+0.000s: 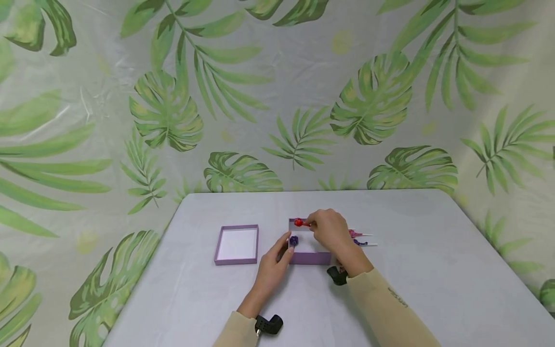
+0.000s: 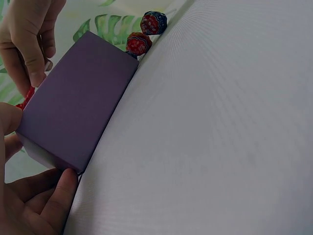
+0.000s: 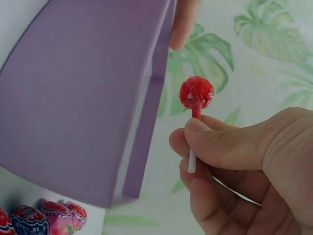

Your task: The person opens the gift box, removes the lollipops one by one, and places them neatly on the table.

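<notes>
Between thumb and fingers, my right hand [image 1: 331, 232] pinches the white stick of a red lollipop [image 3: 196, 93]. It holds the lollipop over the far part of an open purple box [image 1: 310, 259], red head pointing left. My left hand [image 1: 271, 265] grips the box at its left side; in the left wrist view its fingers [image 2: 61, 198] lie at the corner. A dark purple lollipop [image 1: 294, 240] shows at the left inside of the box, close to the left fingertips. Its stick cannot be made out.
Left of the box lies a shallow purple-rimmed lid [image 1: 236, 261] with a white inside. Several wrapped lollipops lie right of the box, among them a pink one [image 1: 353, 233] and a blue one [image 1: 359, 242], partly behind the right hand. A white cloth covers the table [image 1: 195, 289].
</notes>
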Motion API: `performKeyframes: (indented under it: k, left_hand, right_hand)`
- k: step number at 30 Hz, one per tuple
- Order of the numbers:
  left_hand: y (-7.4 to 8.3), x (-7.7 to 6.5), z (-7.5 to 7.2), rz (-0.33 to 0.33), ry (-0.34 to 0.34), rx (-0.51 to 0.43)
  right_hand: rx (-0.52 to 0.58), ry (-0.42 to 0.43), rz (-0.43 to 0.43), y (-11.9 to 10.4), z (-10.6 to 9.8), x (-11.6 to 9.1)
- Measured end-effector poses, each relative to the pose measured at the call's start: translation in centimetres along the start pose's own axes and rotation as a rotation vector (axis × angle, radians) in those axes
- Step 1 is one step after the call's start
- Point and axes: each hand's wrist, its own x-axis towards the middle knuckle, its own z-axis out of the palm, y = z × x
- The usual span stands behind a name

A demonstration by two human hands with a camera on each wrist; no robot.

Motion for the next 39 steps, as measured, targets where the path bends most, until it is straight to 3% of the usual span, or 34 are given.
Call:
performKeyframes:
  k: [15,27,39]
  left_hand:
    - [0.1,-0.1,0.0,0.020,-0.005,-0.014]
    - [0.3,0.1,-0.2,0.016,-0.013,-0.008]
    - [0.3,0.1,-0.3,0.023,-0.012,-0.019]
  right_hand:
    - [0.055,0.045,0.018,0.5,-1.0,-0.8]
    - [0.050,0.096,-0.023,1.4,-2.6,-1.5]
    - [0.034,0.082,-0.006,2.6,-3.5,-2.0]
